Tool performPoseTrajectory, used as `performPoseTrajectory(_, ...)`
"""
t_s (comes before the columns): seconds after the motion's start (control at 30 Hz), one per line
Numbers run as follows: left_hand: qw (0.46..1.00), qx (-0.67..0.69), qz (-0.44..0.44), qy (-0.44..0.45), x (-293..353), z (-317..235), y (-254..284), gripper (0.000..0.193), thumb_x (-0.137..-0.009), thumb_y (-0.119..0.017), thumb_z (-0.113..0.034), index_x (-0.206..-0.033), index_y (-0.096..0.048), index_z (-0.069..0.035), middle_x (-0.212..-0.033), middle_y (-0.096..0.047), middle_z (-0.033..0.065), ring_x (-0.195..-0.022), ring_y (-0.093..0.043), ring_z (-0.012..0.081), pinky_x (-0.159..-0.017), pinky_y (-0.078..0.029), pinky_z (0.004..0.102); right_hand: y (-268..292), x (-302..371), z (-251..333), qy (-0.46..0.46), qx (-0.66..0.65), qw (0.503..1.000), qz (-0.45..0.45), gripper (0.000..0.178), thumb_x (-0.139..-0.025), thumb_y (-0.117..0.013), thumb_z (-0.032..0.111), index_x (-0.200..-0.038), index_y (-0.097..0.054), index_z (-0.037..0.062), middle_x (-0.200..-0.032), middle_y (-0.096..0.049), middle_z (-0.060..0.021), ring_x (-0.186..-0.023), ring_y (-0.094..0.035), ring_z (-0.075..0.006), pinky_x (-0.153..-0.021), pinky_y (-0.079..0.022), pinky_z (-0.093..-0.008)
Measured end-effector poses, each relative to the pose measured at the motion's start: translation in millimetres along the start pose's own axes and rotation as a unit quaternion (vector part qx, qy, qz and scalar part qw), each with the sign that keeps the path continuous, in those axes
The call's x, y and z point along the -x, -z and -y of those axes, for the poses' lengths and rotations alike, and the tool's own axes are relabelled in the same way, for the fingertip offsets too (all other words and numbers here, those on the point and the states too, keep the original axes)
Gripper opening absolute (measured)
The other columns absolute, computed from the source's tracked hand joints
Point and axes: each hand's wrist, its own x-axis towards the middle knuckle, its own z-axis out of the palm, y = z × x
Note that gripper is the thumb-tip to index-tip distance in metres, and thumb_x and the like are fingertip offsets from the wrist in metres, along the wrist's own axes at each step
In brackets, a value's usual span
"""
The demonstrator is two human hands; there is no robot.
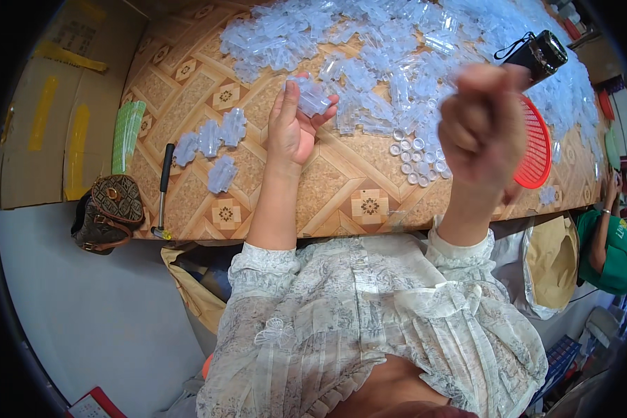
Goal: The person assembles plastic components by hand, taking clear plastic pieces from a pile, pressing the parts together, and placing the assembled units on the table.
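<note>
My left hand (291, 132) is palm up above the table, its fingers and thumb closed around a translucent bluish plastic piece (313, 99). Raised on the right, close to the camera, is my right hand (482, 125), blurred, with its fingers curled in; whatever it may hold is hidden. Small round clear rings (414, 164) lie on the table beside my right wrist. Left of my left forearm, several similar plastic pieces (210, 137) sit in a loose group, with a single one (221, 173) nearer me.
Plastic pieces (279, 35) are heaped across the far table (334, 188). A red mesh basket (533, 150) and a black cylindrical device (542, 54) stand on the right. Leftward are a hammer (164, 181), a brown bag (111, 209) and a cardboard box (63, 104). A person in green (609, 247) sits at right.
</note>
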Motion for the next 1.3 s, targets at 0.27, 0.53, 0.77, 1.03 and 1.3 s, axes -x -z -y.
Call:
performPoseTrajectory(0.27,0.999,0.023,0.045,0.006,3.1,-5.3,-11.1,0.041,-0.093,-0.053,-0.016,-0.127,-0.038,-0.001,-0.108,-0.057,0.0176,-0.098,-0.062,0.0328,-0.081,-0.057,0.0383,38.3,45.3,-40.5,-0.204,0.756,0.622,-0.009,0.018,-0.079,-0.067,0.014,-0.094,-0.066,0.0050,-0.085,-0.061,-0.0134,-0.075,-0.061,-0.0334,-0.065,-0.047,-0.0401)
performPoseTrajectory(0.53,0.996,0.000,0.084,-0.004,6.0,-2.8,-18.1,0.046,-0.086,-0.062,-0.006,-0.126,-0.039,-0.003,-0.109,-0.058,0.0145,-0.095,-0.064,0.0285,-0.075,-0.059,0.0355,56.9,57.3,-70.3,-0.188,0.784,0.590,0.044,0.012,-0.081,-0.061,0.010,-0.090,-0.060,0.0026,-0.084,-0.058,-0.0165,-0.072,-0.061,-0.0366,-0.061,-0.050,-0.0443)
performPoseTrajectory(0.77,0.990,-0.030,0.139,-0.008,6.3,1.0,-10.0,0.053,-0.086,-0.062,-0.007,-0.132,-0.037,-0.002,-0.115,-0.057,0.0175,-0.100,-0.062,0.0328,-0.082,-0.056,0.0402,41.9,17.7,-70.6,-0.200,0.387,0.888,-0.147,0.022,-0.088,-0.061,0.011,-0.108,-0.060,0.0022,-0.082,-0.060,-0.0063,-0.064,-0.058,-0.0127,-0.058,-0.049,-0.0239)
performPoseTrajectory(1.03,0.989,-0.037,0.140,0.007,9.5,-3.6,-16.4,0.057,-0.083,-0.066,-0.007,-0.134,-0.039,-0.005,-0.119,-0.056,0.0111,-0.103,-0.060,0.0219,-0.083,-0.056,0.0400,45.1,-5.2,-86.4,-0.234,0.117,0.953,-0.153,0.023,-0.086,-0.064,0.010,-0.106,-0.059,-0.0007,-0.086,-0.061,-0.0046,-0.068,-0.058,-0.0107,-0.061,-0.050,-0.0231)
performPoseTrajectory(1.3,0.988,-0.075,0.133,0.025,9.5,-4.3,-16.7,0.056,-0.083,-0.067,-0.007,-0.133,-0.042,-0.006,-0.110,-0.061,0.0089,-0.093,-0.062,0.0165,-0.071,-0.057,0.0306,44.0,-4.7,-87.1,-0.263,0.098,0.943,-0.182,0.018,-0.085,-0.064,0.007,-0.101,-0.058,-0.0012,-0.084,-0.059,-0.0053,-0.067,-0.059,-0.0112,-0.060,-0.053,-0.0238)
